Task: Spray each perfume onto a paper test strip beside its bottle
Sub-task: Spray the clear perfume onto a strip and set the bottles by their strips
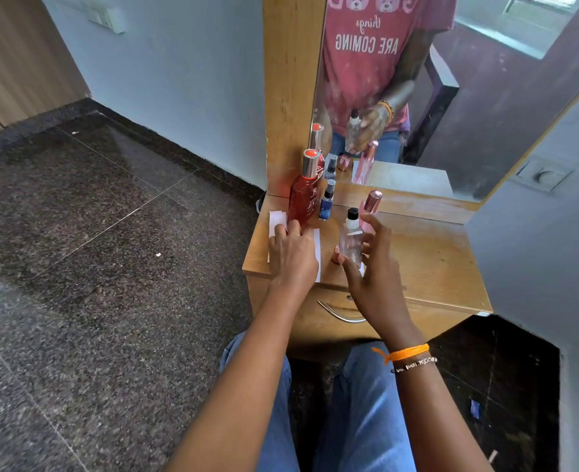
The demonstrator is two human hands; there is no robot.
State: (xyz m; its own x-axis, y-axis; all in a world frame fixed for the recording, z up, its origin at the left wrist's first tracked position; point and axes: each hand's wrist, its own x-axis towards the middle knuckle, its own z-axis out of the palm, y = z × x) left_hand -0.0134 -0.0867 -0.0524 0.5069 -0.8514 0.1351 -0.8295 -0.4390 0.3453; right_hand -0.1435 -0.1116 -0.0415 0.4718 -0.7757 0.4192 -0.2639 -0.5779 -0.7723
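Note:
My right hand (373, 277) holds a clear perfume bottle (351, 241) with a black cap upright above the table. My left hand (293, 255) lies flat on white paper test strips (317, 250) at the table's left edge, its fingertips against the base of a tall red bottle (303, 195) with a silver cap. A small blue spray bottle (327, 202) stands just right of the red one. Behind the clear bottle a pink bottle (369, 207) leans, partly hidden. A small rose-gold cap (335, 255) sits on the table under the clear bottle.
The wooden dressing table (434, 264) has a mirror (451, 97) at its back that reflects the bottles and the person. A drawer with a metal handle (342, 313) sits below the top. A grey wall closes the right side; dark stone floor lies left.

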